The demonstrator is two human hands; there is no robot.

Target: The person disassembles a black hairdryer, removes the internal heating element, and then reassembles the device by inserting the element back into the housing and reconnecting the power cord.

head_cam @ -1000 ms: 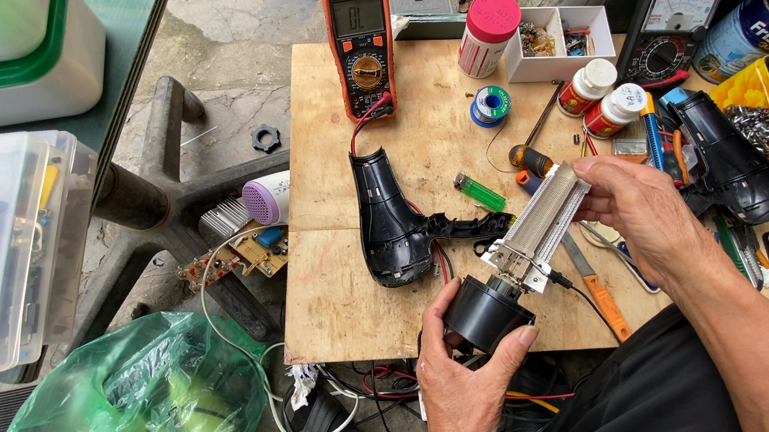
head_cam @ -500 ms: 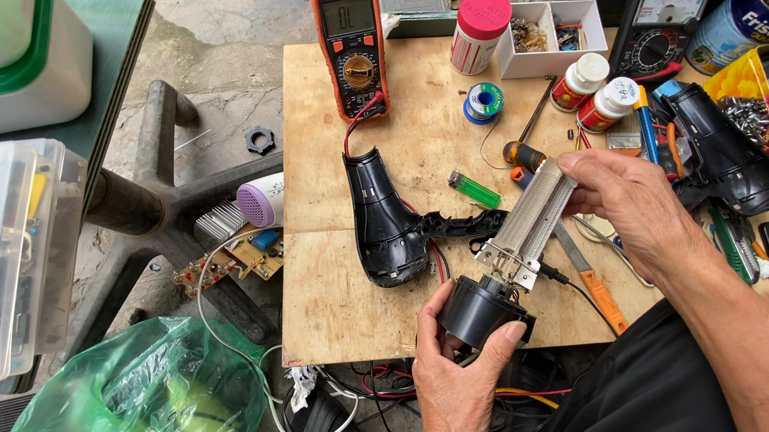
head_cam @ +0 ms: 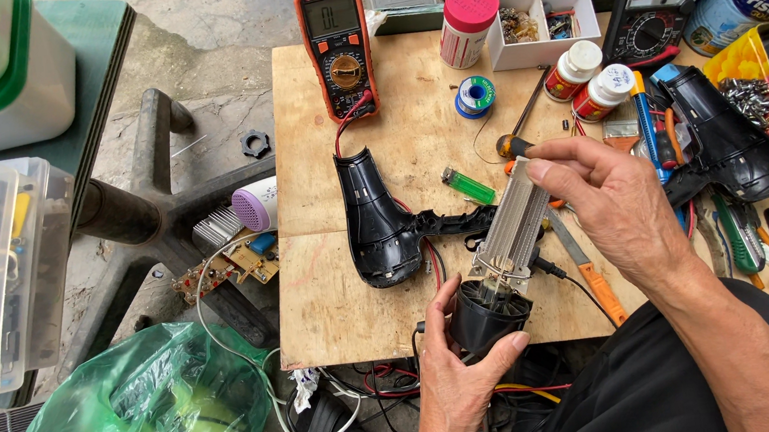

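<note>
My left hand (head_cam: 456, 381) grips a black round motor housing (head_cam: 485, 316) at the near edge of a wooden board (head_cam: 346, 298). A pale ribbed heating element (head_cam: 513, 225) rises out of that housing, and my right hand (head_cam: 611, 209) pinches its upper end. Wires run from this assembly to an open black hair dryer shell (head_cam: 380, 216) lying on the board just to the left. A green lighter (head_cam: 468, 185) lies close behind the element.
An orange multimeter (head_cam: 336, 43) sits at the board's far edge, with a solder spool (head_cam: 475, 97), small bottles (head_cam: 570, 69), a parts box (head_cam: 541, 24) and an analogue meter (head_cam: 660, 6). Another black dryer shell (head_cam: 723, 134) and hand tools lie right. A green bag (head_cam: 129, 428) is lower left.
Both hands have kept hold of the housing and the element. The assembly has shifted slightly toward me, and the view has dropped a little.
</note>
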